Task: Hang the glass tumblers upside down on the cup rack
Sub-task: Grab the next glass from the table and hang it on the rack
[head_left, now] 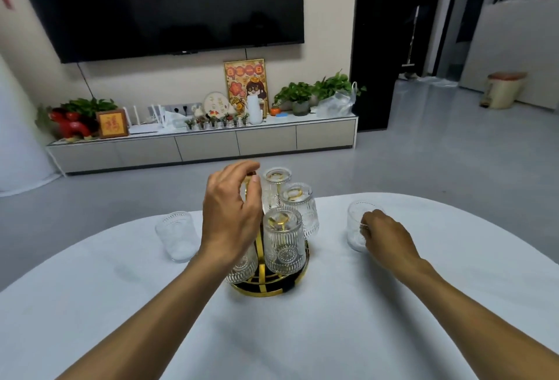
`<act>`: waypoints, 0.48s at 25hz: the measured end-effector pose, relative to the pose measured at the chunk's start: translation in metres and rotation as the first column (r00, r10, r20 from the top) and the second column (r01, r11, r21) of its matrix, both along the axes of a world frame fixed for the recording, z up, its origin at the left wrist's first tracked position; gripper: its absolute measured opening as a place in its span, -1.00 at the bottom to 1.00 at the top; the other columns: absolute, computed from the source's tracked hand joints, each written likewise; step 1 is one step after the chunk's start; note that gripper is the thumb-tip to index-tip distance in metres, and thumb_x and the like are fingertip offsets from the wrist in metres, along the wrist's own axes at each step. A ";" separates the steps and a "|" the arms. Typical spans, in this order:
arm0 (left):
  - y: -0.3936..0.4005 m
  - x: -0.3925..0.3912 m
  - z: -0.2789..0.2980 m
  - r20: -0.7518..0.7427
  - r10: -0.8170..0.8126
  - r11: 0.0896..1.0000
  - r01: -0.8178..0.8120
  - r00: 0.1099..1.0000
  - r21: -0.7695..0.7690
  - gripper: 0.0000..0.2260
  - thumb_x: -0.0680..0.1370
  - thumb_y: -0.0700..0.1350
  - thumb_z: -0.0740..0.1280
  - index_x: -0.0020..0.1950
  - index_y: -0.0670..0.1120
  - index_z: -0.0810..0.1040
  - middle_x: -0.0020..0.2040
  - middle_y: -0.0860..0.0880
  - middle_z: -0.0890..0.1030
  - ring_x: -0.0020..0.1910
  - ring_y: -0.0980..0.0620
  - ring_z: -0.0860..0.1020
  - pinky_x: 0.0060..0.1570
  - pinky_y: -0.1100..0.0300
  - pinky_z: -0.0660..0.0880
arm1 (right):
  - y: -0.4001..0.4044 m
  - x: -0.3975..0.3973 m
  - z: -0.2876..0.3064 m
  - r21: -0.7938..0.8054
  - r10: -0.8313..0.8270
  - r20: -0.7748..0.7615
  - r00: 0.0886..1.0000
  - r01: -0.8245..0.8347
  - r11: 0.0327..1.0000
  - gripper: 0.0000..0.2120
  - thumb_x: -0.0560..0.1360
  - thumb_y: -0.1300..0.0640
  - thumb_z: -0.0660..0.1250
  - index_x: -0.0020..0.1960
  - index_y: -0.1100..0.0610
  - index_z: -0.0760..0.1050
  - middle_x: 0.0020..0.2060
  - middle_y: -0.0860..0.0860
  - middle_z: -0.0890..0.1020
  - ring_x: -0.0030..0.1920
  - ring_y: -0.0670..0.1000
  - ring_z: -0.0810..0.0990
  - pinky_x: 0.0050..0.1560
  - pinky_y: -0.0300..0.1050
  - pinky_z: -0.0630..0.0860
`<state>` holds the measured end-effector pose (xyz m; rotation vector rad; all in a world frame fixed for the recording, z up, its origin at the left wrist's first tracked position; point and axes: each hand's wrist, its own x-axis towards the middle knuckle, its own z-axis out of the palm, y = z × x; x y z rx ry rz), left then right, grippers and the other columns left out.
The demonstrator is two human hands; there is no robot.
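**A:** So where are we at? Nearest thing is the white desk (302,334), then the gold cup rack (269,287) in the middle. I count three tumblers hung upside down on it in plain sight, front one here (282,243), plus what looks like a fourth (242,267) low behind the left wrist.

**B:** Yeah, and two still upright on the desk. The right hand (388,239) is closing around the right tumbler (358,228), fingers on the rim, but it doesn't look lifted yet. The left tumbler (177,236) sits untouched, well apart from the rack.

**A:** Left hand (231,213)?

**B:** Hovering at the rack's top, fingers loosely curled near the gold center post. Can't tell if it's actually pinching it or just steadying.

**A:** So next, I'd guess: lift the right one, flip it mouth-down, find a free peg.

**B:** Probably on the far or left side, which is hidden.
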<state>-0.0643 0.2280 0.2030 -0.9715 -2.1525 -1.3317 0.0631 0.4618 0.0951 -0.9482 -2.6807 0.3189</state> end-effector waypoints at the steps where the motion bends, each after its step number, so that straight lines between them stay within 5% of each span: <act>1: -0.004 -0.002 0.001 0.009 0.014 1.000 -0.014 1.000 0.011 -0.78 0.59 -0.16 0.26 0.21 -0.08 0.59 0.18 -0.03 0.60 0.16 0.10 0.40 0.09 0.22 0.29 | -0.003 0.004 0.003 -0.014 -0.001 -0.059 0.998 0.000 1.000 -0.92 0.54 0.23 0.21 -0.10 0.19 0.45 -0.07 0.12 0.57 -0.12 0.21 0.56 -0.20 -0.01 0.44; 4: -0.018 0.001 0.006 0.071 0.034 0.994 -0.041 0.997 0.103 -0.82 0.57 -0.19 0.29 0.14 -0.06 0.59 0.14 0.00 0.56 0.18 0.02 0.47 0.10 0.12 0.41 | -0.032 0.029 0.013 -0.033 0.010 -0.300 0.954 -0.021 0.999 -0.89 0.53 0.21 0.30 -0.18 0.14 0.46 -0.18 0.06 0.59 -0.21 0.15 0.56 -0.26 -0.03 0.41; 8: -0.036 0.022 0.014 0.210 -0.031 0.969 -0.023 0.977 0.246 -0.83 0.55 -0.13 0.32 0.13 0.01 0.56 0.11 0.04 0.55 0.09 0.05 0.52 0.01 0.08 0.52 | -0.086 0.065 0.061 -0.085 0.054 -0.632 0.773 -0.138 0.987 -0.88 0.48 0.16 0.38 -0.19 -0.01 0.52 -0.29 -0.09 0.62 -0.28 -0.05 0.61 -0.35 -0.17 0.43; 12: -0.063 0.039 0.025 0.514 -0.371 0.929 0.301 0.774 0.216 -0.67 0.44 0.21 0.36 0.16 0.15 0.53 0.07 0.10 0.63 0.05 0.14 0.59 -0.08 0.19 0.54 | -0.147 0.054 0.121 -0.329 0.039 -0.816 0.576 -0.520 0.789 -0.89 0.49 0.19 0.40 -0.18 0.02 0.56 -0.29 0.01 0.68 -0.26 0.01 0.68 -0.24 -0.23 0.57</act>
